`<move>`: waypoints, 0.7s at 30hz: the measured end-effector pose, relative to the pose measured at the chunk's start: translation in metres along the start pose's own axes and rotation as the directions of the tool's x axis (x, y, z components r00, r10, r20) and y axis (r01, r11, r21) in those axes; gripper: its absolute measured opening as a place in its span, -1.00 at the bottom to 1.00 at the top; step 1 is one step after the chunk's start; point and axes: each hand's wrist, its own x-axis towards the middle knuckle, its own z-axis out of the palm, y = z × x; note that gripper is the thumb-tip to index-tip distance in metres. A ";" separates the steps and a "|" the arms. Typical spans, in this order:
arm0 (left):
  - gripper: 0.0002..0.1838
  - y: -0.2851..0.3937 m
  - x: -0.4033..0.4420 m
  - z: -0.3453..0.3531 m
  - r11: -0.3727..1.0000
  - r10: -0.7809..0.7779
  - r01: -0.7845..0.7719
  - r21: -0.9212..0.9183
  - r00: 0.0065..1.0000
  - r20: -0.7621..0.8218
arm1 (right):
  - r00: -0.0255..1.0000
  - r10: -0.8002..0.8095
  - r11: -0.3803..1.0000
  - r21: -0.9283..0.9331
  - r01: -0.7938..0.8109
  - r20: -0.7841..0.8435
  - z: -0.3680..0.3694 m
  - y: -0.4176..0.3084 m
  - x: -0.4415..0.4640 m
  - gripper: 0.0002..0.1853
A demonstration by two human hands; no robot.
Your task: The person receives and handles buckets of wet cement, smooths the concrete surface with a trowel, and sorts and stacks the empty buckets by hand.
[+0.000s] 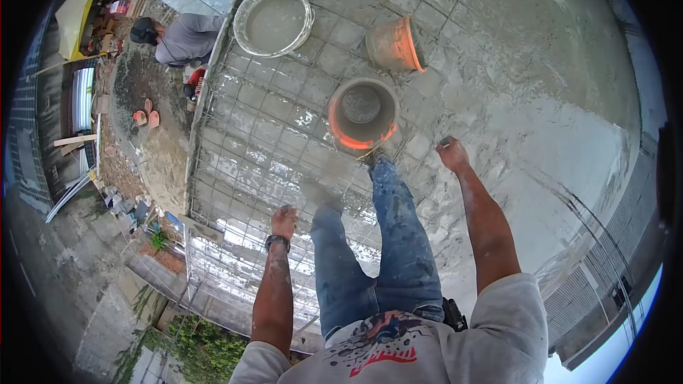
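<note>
My left hand [284, 222], with a dark watch [277, 242] on its wrist, hangs beside my left leg above the steel mesh. Its fingers look loosely bent and apart, with nothing seen in them. To the right of my legs, my right hand [452, 154] is closed, its fingertips grey with cement; no object shows in it. Just ahead of my foot stands an upright orange bucket [361, 144], coated in cement, with some grey mix at its bottom. Another orange bucket [398, 44] lies tilted beyond it. Neither hand touches a bucket.
A round tub [307, 28] of grey liquid mix stands near the slab's left edge. Rebar mesh [249, 114] runs underfoot; wet concrete [512, 135] spreads to the right. Below the edge, a person in grey [185, 39] bends over near orange sandals [154, 119]. Cables hang at right.
</note>
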 end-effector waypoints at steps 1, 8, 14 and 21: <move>-0.55 -0.003 0.035 0.028 0.998 0.042 -0.039 -0.051 0.998 0.056 | 1.000 0.011 0.997 -0.074 -0.010 0.010 -0.004 -0.002 0.043 -0.58; -0.08 0.036 0.181 0.208 0.938 0.282 -0.275 0.209 0.960 -0.001 | 0.920 -0.156 0.982 -0.160 0.103 -0.361 0.006 -0.095 0.264 -0.28; -0.15 -0.001 0.265 0.244 0.851 0.464 -0.478 0.216 0.878 0.113 | 0.889 -0.204 0.960 -0.260 0.101 -0.410 0.045 -0.122 0.343 -0.26; -0.69 -0.007 0.224 0.240 0.953 0.211 -0.110 -0.284 0.911 0.356 | 0.775 -0.393 0.916 -0.142 0.374 -0.495 0.029 -0.119 0.253 -0.62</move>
